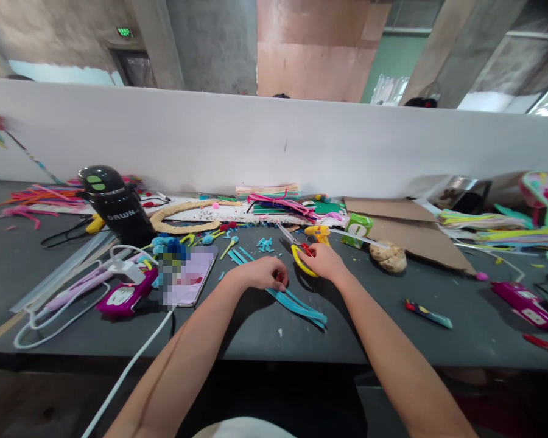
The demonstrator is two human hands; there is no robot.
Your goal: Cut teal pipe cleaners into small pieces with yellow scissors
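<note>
My right hand point(325, 261) is closed around the yellow-and-red handles of a pair of scissors point(296, 247), whose blades point up and to the left over the table. My left hand point(260, 274) rests just to the left with its fingers curled, pressing down on long teal strips point(301, 306) that run out to the lower right across the dark grey table point(383, 328). Something small and red shows between its fingertips. Short teal offcuts point(265, 244) lie just beyond both hands.
A black jug point(116, 204), a purple glue gun point(125, 296) with a white cable, a phone point(192, 277), a yellow glue gun point(318, 233), cardboard point(411, 234), a green box point(357, 229), pipe cleaners and felt lie around. A second purple glue gun point(527, 304) sits at right. A white partition point(274, 140) backs the table.
</note>
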